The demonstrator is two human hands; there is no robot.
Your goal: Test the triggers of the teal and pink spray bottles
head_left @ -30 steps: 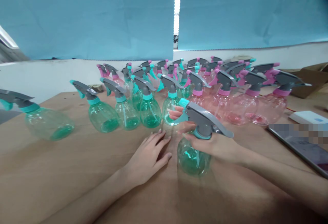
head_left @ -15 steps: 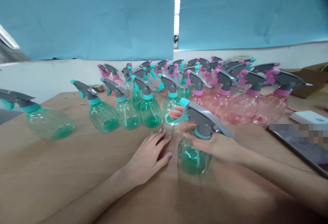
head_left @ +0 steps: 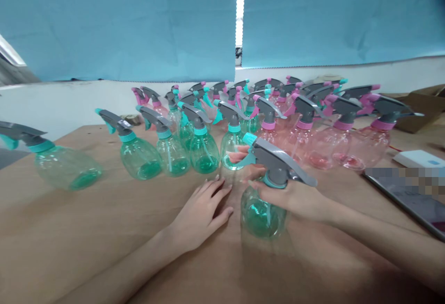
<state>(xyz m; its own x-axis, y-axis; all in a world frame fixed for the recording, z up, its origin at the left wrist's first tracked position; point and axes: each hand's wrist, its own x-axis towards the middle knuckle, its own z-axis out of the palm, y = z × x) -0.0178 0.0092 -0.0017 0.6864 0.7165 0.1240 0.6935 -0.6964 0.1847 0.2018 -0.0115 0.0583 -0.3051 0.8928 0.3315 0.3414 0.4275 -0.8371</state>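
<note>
Six green spray bottles (head_left: 203,151) stand clear at the front, and one of them, the nearest bottle (head_left: 260,213), is in the right hand (head_left: 295,197). Four pink spray bottles (head_left: 371,144) make the front row on the right. Behind these, more of both colours overlap too much to count. There is one white box (head_left: 417,158), one dark flat panel (head_left: 410,202) and two blue sheets (head_left: 121,21).

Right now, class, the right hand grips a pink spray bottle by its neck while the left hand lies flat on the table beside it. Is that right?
No. In the head view the spray bottle in the right hand is green, not pink. It is gripped by its neck, and the left hand lies flat on the table beside it.
</note>
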